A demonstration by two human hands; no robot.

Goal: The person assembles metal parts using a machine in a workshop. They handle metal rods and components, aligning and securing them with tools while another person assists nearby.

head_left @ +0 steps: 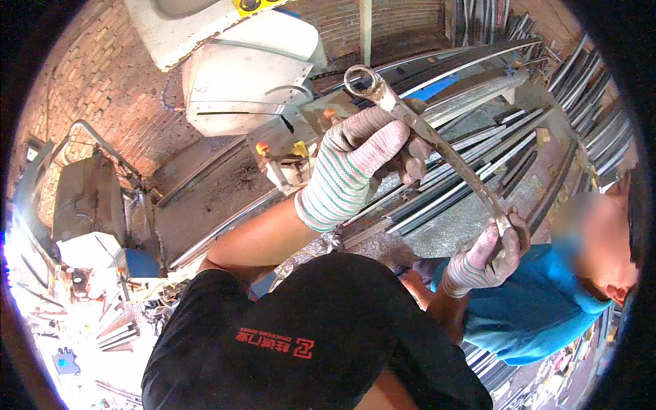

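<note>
Long steel ring spanner [437,147], gripped by both striped-gloved hands, left hand [365,160] closed near ring end, right hand [488,256] closed on lower end, above grey metal bars [471,174].

- One view only: a fisheye camera worn on the head, facing steeply down.
- It sat close above the wearer's black shirt [307,335], which filled the lower centre.
- Both gloved hands, left hand [359,160] and right hand [488,256], fell mid-frame at near range.
- Metal bars [478,157] and brick wall [102,89] curved toward the rim.
</note>
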